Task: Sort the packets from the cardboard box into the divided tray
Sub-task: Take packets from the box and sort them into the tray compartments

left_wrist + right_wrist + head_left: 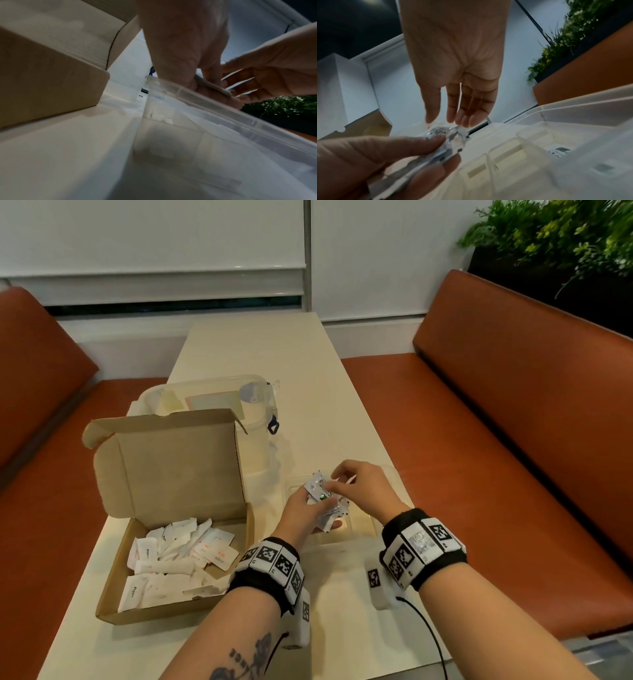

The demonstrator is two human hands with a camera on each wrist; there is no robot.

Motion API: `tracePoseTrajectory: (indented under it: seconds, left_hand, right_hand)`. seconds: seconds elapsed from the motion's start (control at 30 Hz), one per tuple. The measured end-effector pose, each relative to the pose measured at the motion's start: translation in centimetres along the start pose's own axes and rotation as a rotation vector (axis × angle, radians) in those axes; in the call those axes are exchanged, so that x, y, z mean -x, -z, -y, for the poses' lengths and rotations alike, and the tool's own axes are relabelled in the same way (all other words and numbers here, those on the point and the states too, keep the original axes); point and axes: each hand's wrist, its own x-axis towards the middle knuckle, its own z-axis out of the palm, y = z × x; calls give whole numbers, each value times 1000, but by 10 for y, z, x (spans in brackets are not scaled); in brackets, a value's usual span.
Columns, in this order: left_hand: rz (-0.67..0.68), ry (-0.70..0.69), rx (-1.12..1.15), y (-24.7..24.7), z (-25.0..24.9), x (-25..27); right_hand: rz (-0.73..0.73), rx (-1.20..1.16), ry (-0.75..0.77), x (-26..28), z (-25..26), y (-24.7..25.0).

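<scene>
The open cardboard box (116,587) sits on the left of the table with several white packets (171,556) inside. To its right, under both hands, lies the clear divided tray (359,529), also seen as the tray (214,121) and the tray (530,135). My left hand (318,508) grips a bundle of silvery-white packets (323,494) above the tray. My right hand (337,478) pinches the top packet of that bundle. In the right wrist view the right hand (448,121) has its fingertips on the packet bundle (447,140). The left hand (202,83) clamps the packets (212,88).
A clear lidded plastic container (212,398) with a blue clasp stands behind the box. The box's raised lid (171,460) stands left of the hands. Orange benches (513,440) flank the narrow table (274,354). A plant (565,231) is at the far right.
</scene>
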Motion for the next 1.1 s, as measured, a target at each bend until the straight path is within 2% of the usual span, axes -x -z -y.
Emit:
tracePoseTrajectory:
  seconds: [0.13, 0.27, 0.33, 0.5, 0.67, 0.8, 0.87, 0.97, 1.03, 1.1]
  left_hand:
    - [44, 3, 7, 2, -2, 4]
    - [75, -12, -10, 4, -3, 6]
    - [59, -18, 11, 6, -2, 7]
    - [-76, -40, 123, 9, -1, 3]
    - [-54, -85, 166, 0, -6, 1]
    - [-65, -97, 124, -5, -4, 1]
    - [-53, -99, 72, -4, -3, 2]
    - [-49, -94, 31, -4, -2, 1]
    - [-72, -91, 42, -4, 0, 1]
    - [-118, -94, 62, -2, 2, 1]
  right_hand:
    - [42, -64, -56, -2, -1, -6]
    - [0, -199, -131, -3, -8, -8]
    - [-47, -303, -159, -3, -8, -8]
    - [-185, -608, -210, -2, -7, -5]
    - [-214, -698, -281, 5, -9, -14]
    - [-169, -574, -245, 10, -13, -14]
    - [-154, -435, -162, 10, -12, -7]
    - [-41, -227, -66, 7, -10, 8]
    - [5, -170, -83, 5, -13, 16]
    - [-19, -176, -131, 3, -20, 25]
